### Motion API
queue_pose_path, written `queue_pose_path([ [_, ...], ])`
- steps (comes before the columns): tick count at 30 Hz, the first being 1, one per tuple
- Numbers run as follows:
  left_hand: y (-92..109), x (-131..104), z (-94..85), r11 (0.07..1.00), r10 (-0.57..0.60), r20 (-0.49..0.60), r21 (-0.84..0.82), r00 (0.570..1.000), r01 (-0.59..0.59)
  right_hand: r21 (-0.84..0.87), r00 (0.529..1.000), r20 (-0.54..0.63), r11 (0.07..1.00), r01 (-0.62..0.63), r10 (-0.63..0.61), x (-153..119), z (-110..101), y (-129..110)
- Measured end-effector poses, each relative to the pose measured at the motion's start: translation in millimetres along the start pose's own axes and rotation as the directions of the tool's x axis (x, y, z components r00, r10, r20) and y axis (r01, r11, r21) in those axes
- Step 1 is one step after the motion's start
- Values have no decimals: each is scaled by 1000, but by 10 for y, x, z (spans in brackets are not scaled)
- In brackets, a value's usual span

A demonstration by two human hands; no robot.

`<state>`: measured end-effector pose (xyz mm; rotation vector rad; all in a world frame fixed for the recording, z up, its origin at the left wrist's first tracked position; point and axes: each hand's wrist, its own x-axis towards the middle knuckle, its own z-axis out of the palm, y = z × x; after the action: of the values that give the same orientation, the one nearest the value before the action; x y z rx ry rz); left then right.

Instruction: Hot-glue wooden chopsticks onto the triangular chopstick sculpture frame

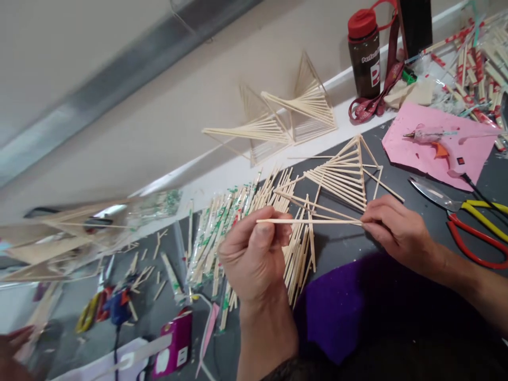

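Between my two hands, a thin wooden stick [313,221] lies nearly level. My left hand [260,254] pinches its left end between thumb and fingers. At the other end, my right hand [391,225] has its fingers closed where the stick meets the corner of a stick frame. That frame [341,177], a fan of sticks between straight edges, rests on the dark table [341,248] just beyond my hands. Loose sticks [297,259] lie in a pile behind and beside my left hand.
A glue gun [440,143] lies on pink paper [408,127] at right, near red-and-yellow-handled shears [468,217]. Finished-looking stick structures [273,121] and a bottle [364,58] stand behind. Wrapped chopsticks [216,227] and a magenta box [173,344] are left; another person's hand [16,344] shows lower left.
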<state>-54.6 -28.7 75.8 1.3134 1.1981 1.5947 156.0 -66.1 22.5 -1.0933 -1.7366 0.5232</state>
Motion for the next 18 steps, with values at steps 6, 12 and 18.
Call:
queue_pose_path([
  [6,21,308,-83,935,241,-49,280,969,-218,-40,999,-45,999,0,-2,18,-78,-29],
  [12,-378,591,-323,978,2,216,205,976,-47,-100,998,-67,995,-5,-1,-51,-47,69],
  [18,-538,597,-303,933,-45,254,357,966,-50,-123,1000,-31,992,-3,0,-134,84,233],
])
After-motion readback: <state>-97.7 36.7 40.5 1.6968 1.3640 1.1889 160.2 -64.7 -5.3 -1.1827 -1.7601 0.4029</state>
